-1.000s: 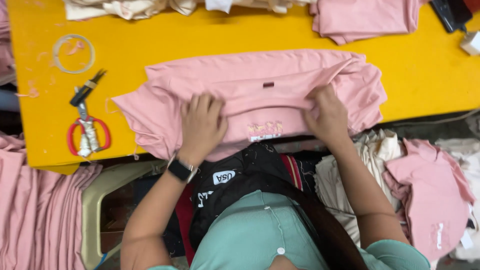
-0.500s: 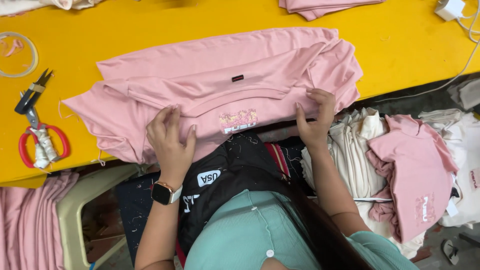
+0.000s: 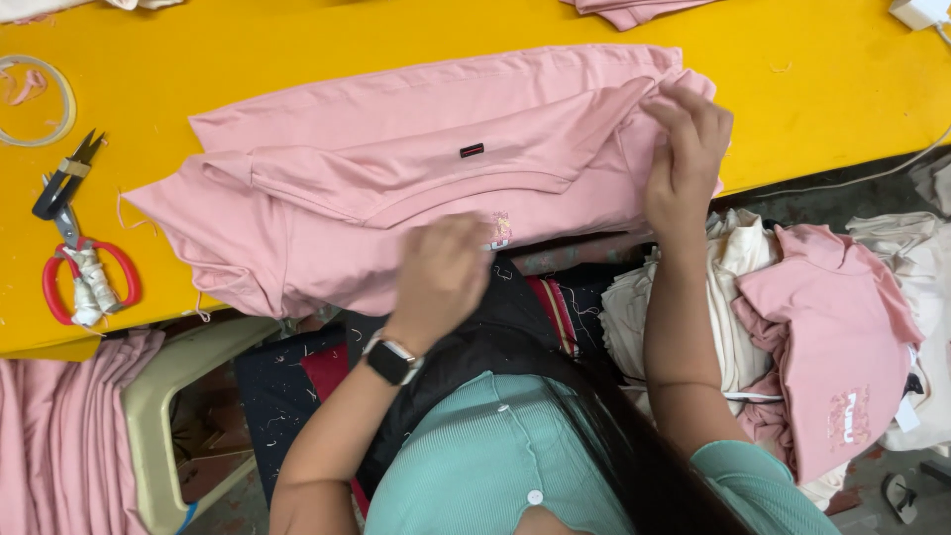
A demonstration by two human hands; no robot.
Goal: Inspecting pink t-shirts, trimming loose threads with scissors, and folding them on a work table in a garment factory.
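Head view: pink T-shirt (image 3: 396, 178) lies flat on yellow table (image 3: 812, 119), long axis running left-right, near hem hanging over table edge toward the person. Right hand (image 3: 686, 149) is at the shirt's right end, fingers pinched on a fold of fabric near the sleeve. Left hand (image 3: 441, 277) is blurred, resting w/ loose fingers on the near hem around the middle; can't tell if it grips. Red-handled scissors (image 3: 84, 282) lie well to the left, small snips (image 3: 64, 178) just above them.

Matt pink cloth shirt (image 3: 416, 168)
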